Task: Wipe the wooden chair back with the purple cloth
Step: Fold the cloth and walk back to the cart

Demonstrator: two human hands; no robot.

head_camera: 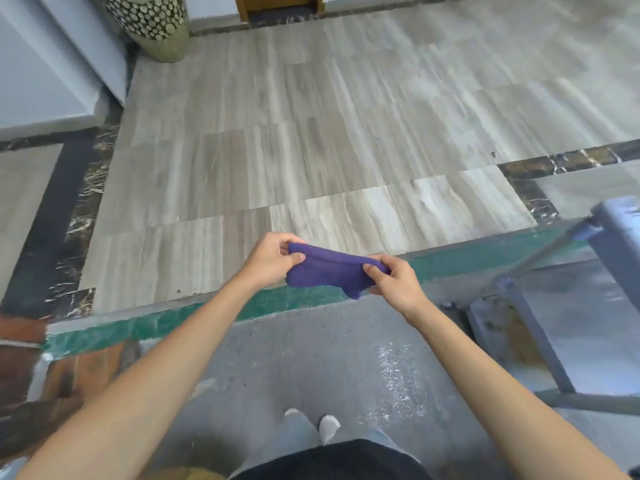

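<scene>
I see no wooden chair, only a grey metal frame (540, 327) right of the purple cloth (329, 271), which my left hand (270, 261) and right hand (394, 282) pinch taut, so I judge it's preparation; next calls for finding the chair

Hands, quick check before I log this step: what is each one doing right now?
Left hand: pinching one end of the purple cloth.
Right hand: pinching the other end.
</scene>
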